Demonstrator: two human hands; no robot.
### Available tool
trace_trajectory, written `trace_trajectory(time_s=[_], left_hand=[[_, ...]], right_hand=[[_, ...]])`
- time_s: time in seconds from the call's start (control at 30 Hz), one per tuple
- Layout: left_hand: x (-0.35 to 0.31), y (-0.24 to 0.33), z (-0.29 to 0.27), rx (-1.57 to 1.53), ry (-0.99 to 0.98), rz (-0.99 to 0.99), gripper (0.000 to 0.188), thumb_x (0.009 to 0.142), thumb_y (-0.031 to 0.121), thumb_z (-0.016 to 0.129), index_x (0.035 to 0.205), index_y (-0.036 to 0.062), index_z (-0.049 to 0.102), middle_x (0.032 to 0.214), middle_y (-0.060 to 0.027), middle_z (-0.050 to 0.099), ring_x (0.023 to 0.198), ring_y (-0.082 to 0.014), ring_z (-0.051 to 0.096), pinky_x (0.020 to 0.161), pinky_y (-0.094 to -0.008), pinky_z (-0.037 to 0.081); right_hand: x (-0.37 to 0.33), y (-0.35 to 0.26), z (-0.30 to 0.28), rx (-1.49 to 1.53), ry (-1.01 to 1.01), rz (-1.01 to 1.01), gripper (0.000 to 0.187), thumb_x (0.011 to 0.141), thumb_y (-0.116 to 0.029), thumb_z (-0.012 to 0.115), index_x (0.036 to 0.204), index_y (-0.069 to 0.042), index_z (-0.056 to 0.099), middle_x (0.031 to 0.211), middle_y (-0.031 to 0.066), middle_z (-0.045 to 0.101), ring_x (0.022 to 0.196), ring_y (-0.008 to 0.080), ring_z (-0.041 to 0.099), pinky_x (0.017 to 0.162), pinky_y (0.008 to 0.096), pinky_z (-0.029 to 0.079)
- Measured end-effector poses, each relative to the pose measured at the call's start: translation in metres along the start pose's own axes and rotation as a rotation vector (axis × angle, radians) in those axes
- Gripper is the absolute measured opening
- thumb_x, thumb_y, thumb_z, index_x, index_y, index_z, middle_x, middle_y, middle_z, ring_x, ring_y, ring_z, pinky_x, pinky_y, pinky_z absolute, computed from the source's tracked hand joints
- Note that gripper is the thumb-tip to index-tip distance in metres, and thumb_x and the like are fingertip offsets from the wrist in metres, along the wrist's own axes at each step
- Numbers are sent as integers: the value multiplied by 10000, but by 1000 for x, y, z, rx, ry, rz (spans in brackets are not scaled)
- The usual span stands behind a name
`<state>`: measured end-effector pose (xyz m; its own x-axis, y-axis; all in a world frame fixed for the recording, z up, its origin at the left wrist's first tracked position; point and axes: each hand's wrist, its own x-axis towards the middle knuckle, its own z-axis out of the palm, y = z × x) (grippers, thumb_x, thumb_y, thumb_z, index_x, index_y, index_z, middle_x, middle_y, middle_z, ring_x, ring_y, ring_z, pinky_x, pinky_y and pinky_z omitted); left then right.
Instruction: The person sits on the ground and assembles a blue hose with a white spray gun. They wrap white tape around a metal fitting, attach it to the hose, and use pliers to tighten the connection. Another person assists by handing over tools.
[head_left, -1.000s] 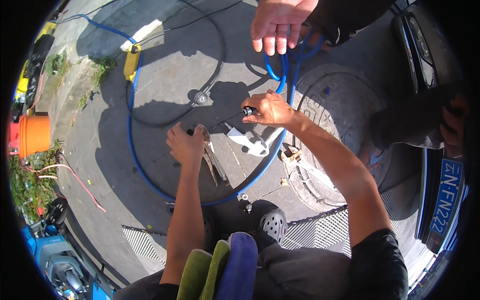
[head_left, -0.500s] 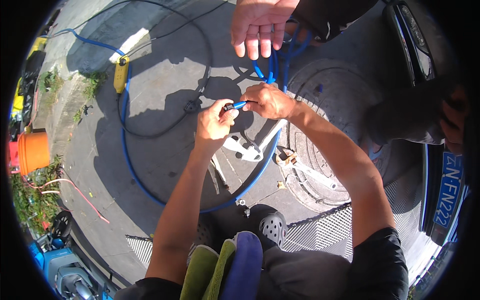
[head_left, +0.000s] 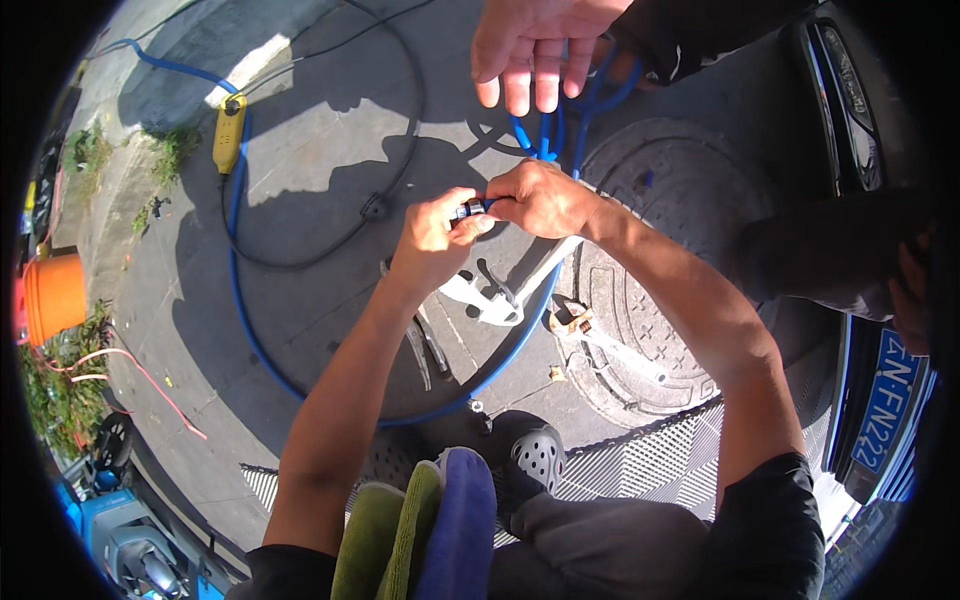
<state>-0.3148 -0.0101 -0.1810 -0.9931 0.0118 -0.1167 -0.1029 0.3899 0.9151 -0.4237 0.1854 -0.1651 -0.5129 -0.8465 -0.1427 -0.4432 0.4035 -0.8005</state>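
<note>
My left hand (head_left: 432, 238) and my right hand (head_left: 541, 198) meet in front of me, both pinching a small dark connector (head_left: 468, 211) at the end of a blue cable (head_left: 255, 330). The blue cable loops over the pavement and rises past my right hand. Another person's hand (head_left: 530, 45) hangs open above, with blue cable loops by its wrist. On the ground under my hands lie a white tool (head_left: 485, 298) and a pair of pliers (head_left: 425, 345).
A round metal manhole cover (head_left: 665, 240) lies to the right, with a white-handled tool (head_left: 610, 345) on it. A yellow box (head_left: 229, 133) and a black cable (head_left: 375, 205) lie at upper left. An orange bucket (head_left: 52, 295) stands far left. A car bumper (head_left: 880, 400) is at right.
My left hand rose from the tools on the ground to join my right hand at the connector. The other person's hand stayed above.
</note>
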Motion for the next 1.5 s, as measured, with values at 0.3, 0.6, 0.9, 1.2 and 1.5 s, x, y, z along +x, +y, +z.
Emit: trace_trajectory(time_s=[0.3,0.6,0.9,1.2,1.5], left_hand=[[-4,-7,-25,131,-353,-310,383,1004,364,769,1095,-5,724,708,-43,681,658,-125,651,618,-336,509],[-10,28,-54,-100,-505,-236,600,1153,519,449,821,51,625,670,-6,568,622,-101,513,572,-317,426],[-11,36,-19,-749,-227,-361,452,1094,296,545,684,118,473,582,13,440,507,-94,422,474,-300,308],[-83,65,-65,-1223,-145,-107,408,1090,320,459,722,143,452,532,-9,408,446,-123,368,471,-308,303],[-67,-27,17,-1104,-42,-596,243,1073,214,509,915,60,611,773,-84,631,637,-177,568,572,-322,423]], right_hand=[[-2,-6,26,-309,34,-87,330,899,-140,727,1189,0,654,963,223,754,954,424,739,914,515,550],[4,-18,18,-200,80,-412,454,969,-469,745,1103,-37,698,882,129,707,852,371,707,824,466,549],[-1,-20,-22,-381,148,-589,269,955,-249,768,1033,-26,640,894,150,676,836,386,680,766,475,548],[-36,93,-50,-518,188,-107,185,950,-169,689,953,-17,584,812,201,669,782,427,693,692,499,568],[-22,-30,50,-603,277,-579,242,831,-135,733,998,-22,599,814,109,617,827,317,690,797,443,554]])
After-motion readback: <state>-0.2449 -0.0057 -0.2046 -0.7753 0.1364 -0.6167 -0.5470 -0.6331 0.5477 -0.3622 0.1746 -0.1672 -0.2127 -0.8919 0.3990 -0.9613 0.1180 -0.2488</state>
